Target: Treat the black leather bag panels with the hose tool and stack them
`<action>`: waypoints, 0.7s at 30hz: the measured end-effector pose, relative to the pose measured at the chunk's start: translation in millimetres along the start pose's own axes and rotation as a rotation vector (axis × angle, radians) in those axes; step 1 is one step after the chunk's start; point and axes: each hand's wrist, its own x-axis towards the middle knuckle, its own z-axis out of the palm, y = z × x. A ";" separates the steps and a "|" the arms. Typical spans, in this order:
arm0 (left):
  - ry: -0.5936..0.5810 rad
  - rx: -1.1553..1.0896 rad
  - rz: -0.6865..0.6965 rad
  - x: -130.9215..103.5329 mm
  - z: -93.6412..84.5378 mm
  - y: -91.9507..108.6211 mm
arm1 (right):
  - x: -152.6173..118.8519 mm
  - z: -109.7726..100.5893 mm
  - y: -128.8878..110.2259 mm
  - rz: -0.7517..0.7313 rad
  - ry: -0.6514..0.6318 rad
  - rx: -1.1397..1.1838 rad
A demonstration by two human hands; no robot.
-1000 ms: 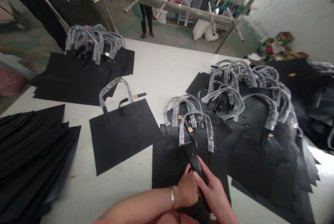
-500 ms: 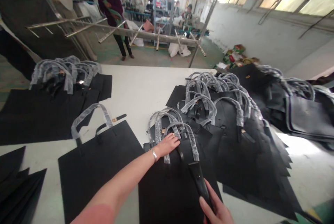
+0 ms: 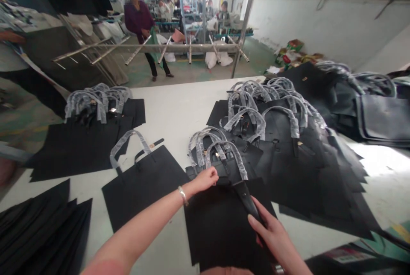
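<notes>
My left hand (image 3: 208,178), a bracelet at its wrist, is closed at the top edge of a black bag panel (image 3: 221,223). What its fingers pinch is hidden. My right hand (image 3: 267,223) is wrapped round a long black hand tool (image 3: 246,198) with a wide, flat head. That head lies over the panel's top edge, near the foot of a plastic-wrapped handle (image 3: 238,157). More wrapped handles and small gold-coloured buckles lie just beyond my left hand. To the left rests another black bag panel (image 3: 144,185), with one wrapped handle and a buckled strap.
Black panels with wrapped handles are piled at the right (image 3: 314,172) and back left (image 3: 83,147). Fanned black pieces (image 3: 48,228) lie front left on the white table (image 3: 173,100). A metal rack (image 3: 198,48) stands behind it, and a person (image 3: 141,19) stands beyond.
My left hand has gone from lying fingers-extended over the handles to closed at the panel's top edge. The tool's head has shifted slightly up over that edge. The view has moved left.
</notes>
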 end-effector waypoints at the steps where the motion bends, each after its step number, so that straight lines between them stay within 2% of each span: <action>1: 0.011 -0.078 -0.041 -9.1 6.2 -6.2 | -0.9 0.5 -1.4 -0.002 -0.024 0.005; 6: 0.074 -0.453 -0.148 -44.0 44.2 -26.1 | -5.6 1.8 -4.9 -0.012 -0.171 0.016; 11: 0.122 -0.700 -0.160 -55.6 73.0 -24.1 | -11.5 0.4 -3.8 0.042 -0.257 0.059; 14: 0.141 -0.775 -0.160 -58.9 81.5 -19.8 | -11.8 1.5 -9.7 0.069 -0.278 0.105; 19: 0.155 -0.867 -0.159 -64.9 87.2 -12.7 | -15.5 -0.6 -24.1 0.046 -0.163 0.128; 21: 0.138 -0.906 -0.151 -67.1 88.3 -9.7 | -19.0 -3.5 -23.7 0.077 -0.204 0.132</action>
